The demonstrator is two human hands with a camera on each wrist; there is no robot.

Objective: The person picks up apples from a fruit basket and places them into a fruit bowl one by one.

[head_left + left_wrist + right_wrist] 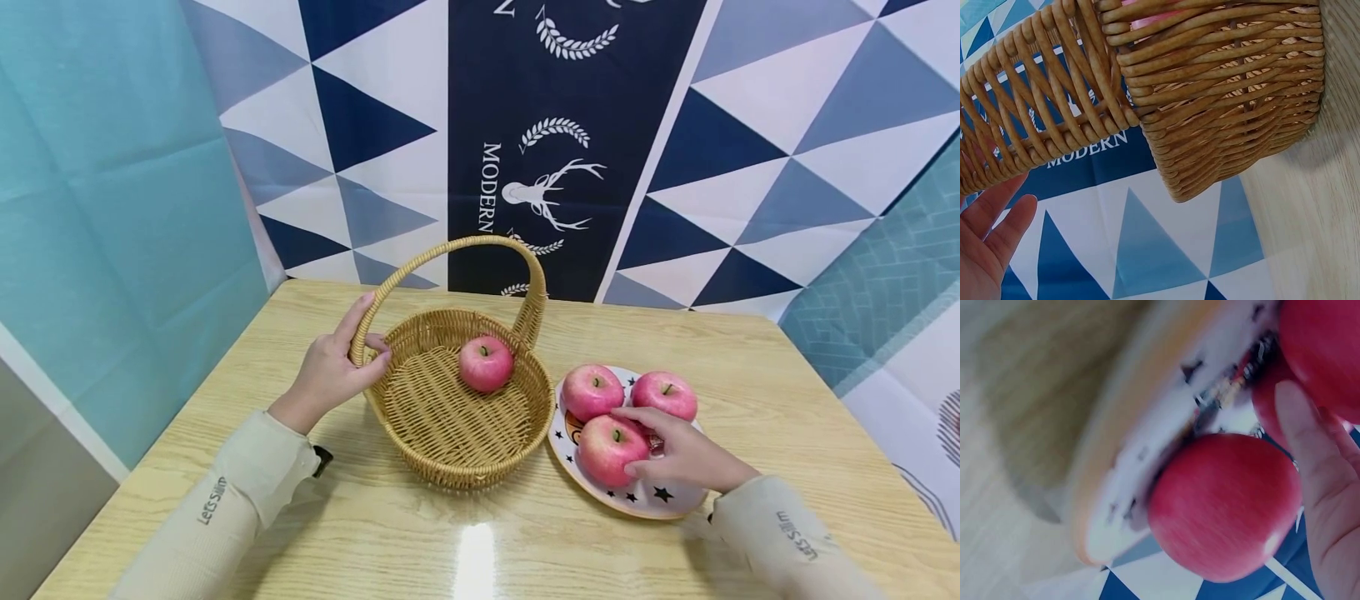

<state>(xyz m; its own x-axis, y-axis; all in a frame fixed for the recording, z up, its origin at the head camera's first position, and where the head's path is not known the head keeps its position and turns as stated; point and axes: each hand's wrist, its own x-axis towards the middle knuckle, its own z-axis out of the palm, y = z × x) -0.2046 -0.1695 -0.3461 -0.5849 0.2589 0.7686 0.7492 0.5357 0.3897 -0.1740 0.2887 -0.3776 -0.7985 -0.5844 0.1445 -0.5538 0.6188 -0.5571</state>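
Observation:
A wicker basket (457, 475) with a tall arched handle (480, 242) stands on the table, one pink-red apple (486, 364) inside it. My left hand (333, 367) holds the handle's left base between thumb and fingers. To the right, a star-patterned plate (678, 504) bears three more apples. My right hand (682, 450) is at the front apple (609, 450), fingers over its far side and thumb at its near right side. Behind it sit a back left apple (592, 392) and a back right apple (664, 395). The right wrist view shows a finger (1313, 450) reaching between apples.
Everything stands on a light wooden table (390, 542). A patterned cloth (555, 100) hangs behind its far edge, and a teal cloth (135, 183) covers the left side. The plate's left rim lies close beside the basket.

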